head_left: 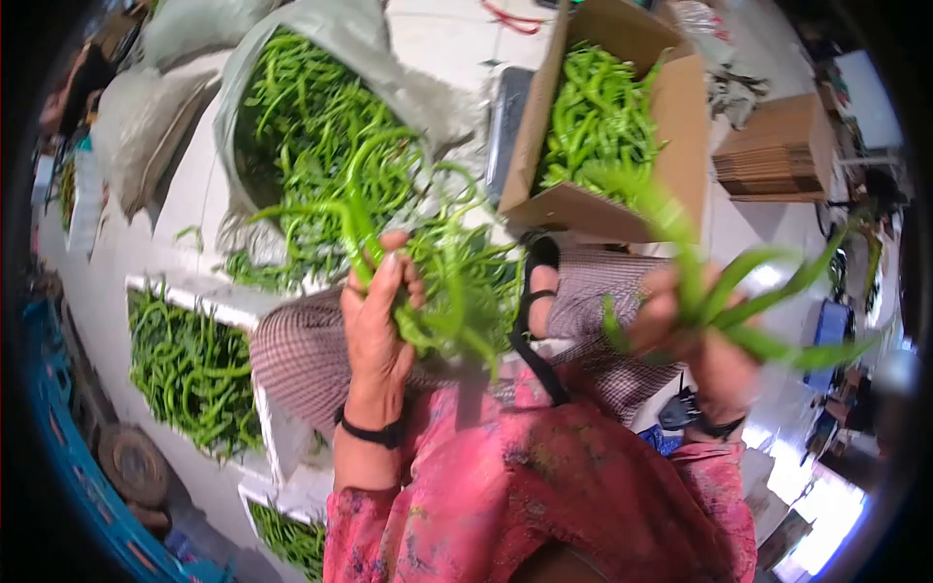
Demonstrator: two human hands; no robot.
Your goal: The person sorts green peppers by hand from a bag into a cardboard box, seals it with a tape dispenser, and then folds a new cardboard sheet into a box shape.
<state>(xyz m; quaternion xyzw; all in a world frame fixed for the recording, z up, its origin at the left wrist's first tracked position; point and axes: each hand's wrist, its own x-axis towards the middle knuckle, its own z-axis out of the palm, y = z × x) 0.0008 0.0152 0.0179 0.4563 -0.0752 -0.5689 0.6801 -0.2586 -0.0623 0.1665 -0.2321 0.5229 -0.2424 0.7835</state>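
Observation:
Several long green chili peppers (pixel 352 231) are gripped in my left hand (pixel 374 316), with the thumb pressed over them and their ends sticking out above and below. My right hand (pixel 671 325), smeared by motion, is closed around another bunch of green chili peppers (pixel 690 272) that fan out to the right. Beyond my left hand, a large pale sack (pixel 231 126) lies open with a heap of green chili peppers (pixel 321 117) spilling toward my knees. Ahead of my right hand stands an open cardboard box (pixel 685 117) holding more green chili peppers (pixel 603 112).
White foam boxes (pixel 267 428) with green peppers (pixel 190 374) stand at the left. Full sacks (pixel 146 131) lie at the upper left. A flat dark-topped object (pixel 508 126) sits beside the cardboard box. Flattened cartons (pixel 773 155) are stacked at the right. A blue vehicle frame (pixel 73 457) borders the lower left.

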